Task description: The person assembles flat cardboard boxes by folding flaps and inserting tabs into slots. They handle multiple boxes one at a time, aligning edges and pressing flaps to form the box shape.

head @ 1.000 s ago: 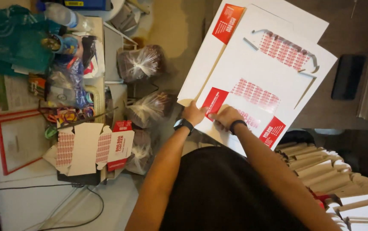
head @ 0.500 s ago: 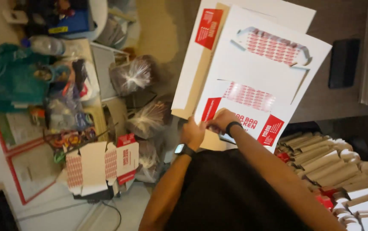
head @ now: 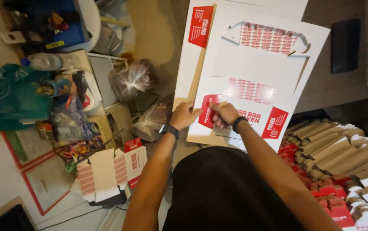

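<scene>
here, hands (head: 205, 115) on cardboard sheet (head: 261, 68)

A cluttered home packing room: flat printed box blanks (head: 261, 72) cover the desk (head: 333, 90), folded cartons (head: 342, 158) pile beside it, bags (head: 137, 79) and bottles (head: 45, 62) crowd the floor.

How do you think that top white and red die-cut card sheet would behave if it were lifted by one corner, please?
The card sheet lies broad, thin and flat, so it would probably feel light yet sag at the far end. Its cut slots and flaps suggest it may bend along those lines. Both the left hand and right hand press its near edge, and its faintly glossy face might let it slide over the sheets beneath.
</scene>
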